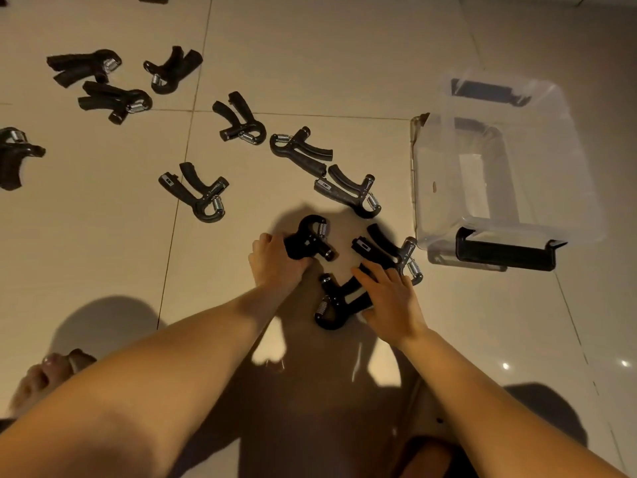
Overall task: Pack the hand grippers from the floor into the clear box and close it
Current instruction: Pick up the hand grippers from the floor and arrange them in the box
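Several black hand grippers with steel springs lie scattered over the tiled floor. My left hand [275, 262] is closed around the handles of one hand gripper [312, 238], its spring end pointing away from me. My right hand [391, 298] lies flat over the handles of a second hand gripper [332, 305], fingers spread and touching a third hand gripper [386, 251] beside it. The clear box [496, 167] stands open to the right, with black latches at its near and far ends; I see nothing inside it.
More hand grippers lie farther off: one pair [324, 167] near the box, one [196, 193] at centre left, several [103, 84] at the far left. A foot [51, 374] shows at the lower left. No lid is in view.
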Demonstrator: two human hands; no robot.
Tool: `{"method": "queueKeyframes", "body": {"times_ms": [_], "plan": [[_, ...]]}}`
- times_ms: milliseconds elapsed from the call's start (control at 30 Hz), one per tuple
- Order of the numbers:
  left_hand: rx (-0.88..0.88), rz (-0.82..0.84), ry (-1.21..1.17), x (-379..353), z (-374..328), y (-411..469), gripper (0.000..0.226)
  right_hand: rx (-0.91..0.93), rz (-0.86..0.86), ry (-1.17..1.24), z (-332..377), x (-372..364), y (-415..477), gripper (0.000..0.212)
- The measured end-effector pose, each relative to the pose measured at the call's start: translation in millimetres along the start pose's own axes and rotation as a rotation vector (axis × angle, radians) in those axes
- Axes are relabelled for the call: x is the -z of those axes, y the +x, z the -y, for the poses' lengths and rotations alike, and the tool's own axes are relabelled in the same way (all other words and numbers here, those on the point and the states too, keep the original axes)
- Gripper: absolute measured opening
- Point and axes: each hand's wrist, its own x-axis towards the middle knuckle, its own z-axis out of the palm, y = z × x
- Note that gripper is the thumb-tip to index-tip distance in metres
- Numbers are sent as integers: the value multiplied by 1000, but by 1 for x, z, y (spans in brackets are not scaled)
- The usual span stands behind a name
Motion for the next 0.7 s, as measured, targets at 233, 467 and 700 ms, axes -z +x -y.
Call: {"method": "queueKeyframes", "body": {"times_ms": [233, 467, 700], "plan": [[34, -27, -262, 18, 39, -22, 45, 84, -30, -58, 1, -9, -3, 66], [31, -102, -370, 44, 34, -45, 46, 75, -30, 48, 16, 5, -15, 67], [-112, -222, -465, 129, -51, -50, 54, 107, -203, 31, 8, 118, -8, 66]]}}
